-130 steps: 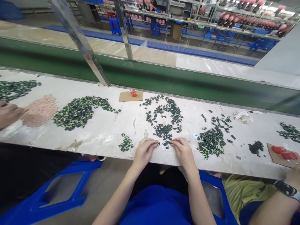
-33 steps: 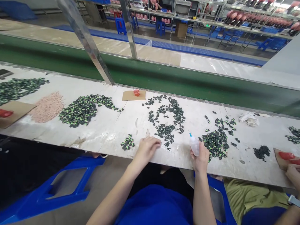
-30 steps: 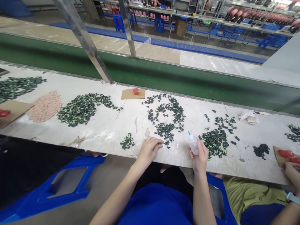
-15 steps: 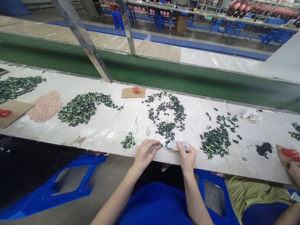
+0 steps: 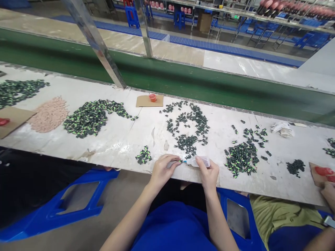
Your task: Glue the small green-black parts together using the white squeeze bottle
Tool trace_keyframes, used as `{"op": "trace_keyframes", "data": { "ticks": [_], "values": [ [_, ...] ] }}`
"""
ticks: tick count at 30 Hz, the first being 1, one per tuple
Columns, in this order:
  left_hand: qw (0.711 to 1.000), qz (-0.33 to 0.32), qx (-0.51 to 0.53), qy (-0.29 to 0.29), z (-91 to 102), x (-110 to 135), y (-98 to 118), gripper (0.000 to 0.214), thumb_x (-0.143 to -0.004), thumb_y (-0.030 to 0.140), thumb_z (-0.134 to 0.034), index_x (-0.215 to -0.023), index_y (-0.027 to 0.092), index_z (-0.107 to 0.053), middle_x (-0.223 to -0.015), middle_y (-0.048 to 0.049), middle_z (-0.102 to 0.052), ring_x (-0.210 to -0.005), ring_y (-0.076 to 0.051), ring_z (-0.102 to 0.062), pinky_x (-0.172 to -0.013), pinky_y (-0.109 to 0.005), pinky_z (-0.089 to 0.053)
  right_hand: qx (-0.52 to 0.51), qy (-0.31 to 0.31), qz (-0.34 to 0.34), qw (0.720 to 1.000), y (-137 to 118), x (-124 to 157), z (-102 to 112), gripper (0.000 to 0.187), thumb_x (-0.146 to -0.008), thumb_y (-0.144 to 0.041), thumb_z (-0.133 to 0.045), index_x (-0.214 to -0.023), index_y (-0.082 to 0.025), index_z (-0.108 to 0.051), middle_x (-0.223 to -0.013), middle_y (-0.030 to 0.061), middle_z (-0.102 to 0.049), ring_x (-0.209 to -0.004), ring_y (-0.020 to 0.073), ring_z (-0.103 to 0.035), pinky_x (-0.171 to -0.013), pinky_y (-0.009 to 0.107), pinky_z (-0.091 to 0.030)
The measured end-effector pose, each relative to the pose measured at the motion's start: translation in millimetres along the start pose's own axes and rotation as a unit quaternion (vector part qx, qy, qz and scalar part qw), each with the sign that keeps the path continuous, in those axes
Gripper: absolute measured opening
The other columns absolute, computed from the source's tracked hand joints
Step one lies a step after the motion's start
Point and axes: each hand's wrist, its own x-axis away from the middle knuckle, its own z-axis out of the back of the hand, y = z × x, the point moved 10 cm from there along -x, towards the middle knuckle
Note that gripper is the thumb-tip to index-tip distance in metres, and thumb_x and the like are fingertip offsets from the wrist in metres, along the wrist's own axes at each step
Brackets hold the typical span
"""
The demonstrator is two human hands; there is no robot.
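Between thumb and fingertips, my left hand (image 5: 163, 168) pinches a small black-and-green piece (image 5: 180, 161) above the table's near edge. My right hand (image 5: 209, 171) is closed around a translucent glue bottle (image 5: 197, 161) lying nearly level. Its blue tip points left and meets, or almost meets, the small piece. Just beyond my hands a ring-like spread of small dark pieces (image 5: 186, 141) covers the tabletop. A little heap of black-and-green pieces (image 5: 143, 155) sits left of my left hand, and a larger black-and-green heap (image 5: 240, 158) lies right of my right hand.
Along the white table (image 5: 125, 139) are a big black-and-green pile (image 5: 86, 118), a pink pile (image 5: 49, 115) and a red cup (image 5: 152, 97) on cardboard. A metal post (image 5: 104, 55) rises at the back. At right, a co-worker's hand (image 5: 329, 193) rests near red material.
The whole scene has shifted slightly with my head. Both hands keep the same pose, with the glue bottle's tip still at the small piece.
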Motion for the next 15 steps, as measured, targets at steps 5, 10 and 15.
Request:
{"op": "trace_keyframes", "data": {
  "ticks": [5, 10, 15],
  "values": [
    [1.000, -0.001, 0.003, 0.001, 0.3, -0.5, 0.4, 0.007, -0.082, 0.025, -0.065, -0.085, 0.021, -0.069, -0.085, -0.0037, -0.073, -0.082, -0.019, -0.069, -0.077, -0.033, -0.057, -0.006, -0.005, -0.006, 1.000, 1.9, 0.2, -0.7, 0.030, -0.067, -0.043, -0.070, -0.059, -0.014, -0.068, -0.058, 0.0039, -0.066, -0.056, 0.0175, -0.057, -0.054, 0.028, -0.046],
    [1.000, 0.002, 0.003, -0.002, -0.2, -0.4, -0.1, 0.008, -0.083, 0.027, -0.064, -0.086, 0.022, -0.069, -0.084, -0.0042, -0.073, -0.082, -0.020, -0.069, -0.077, -0.034, -0.057, 0.000, 0.003, -0.011, 1.000, 5.5, -0.4, 1.2, 0.031, -0.067, -0.043, -0.071, -0.060, -0.012, -0.068, -0.056, 0.0031, -0.064, -0.055, 0.0168, -0.056, -0.054, 0.028, -0.046],
    [1.000, 0.003, 0.000, -0.001, -0.2, -0.1, -0.7, 0.007, -0.082, 0.025, -0.065, -0.085, 0.021, -0.069, -0.085, -0.0039, -0.073, -0.082, -0.019, -0.069, -0.077, -0.034, -0.057, -0.003, 0.003, -0.008, 1.000, 4.4, -0.1, 0.5, 0.030, -0.067, -0.043, -0.071, -0.062, -0.013, -0.070, -0.057, 0.0034, -0.065, -0.055, 0.0172, -0.057, -0.055, 0.028, -0.047]
  ]
}}
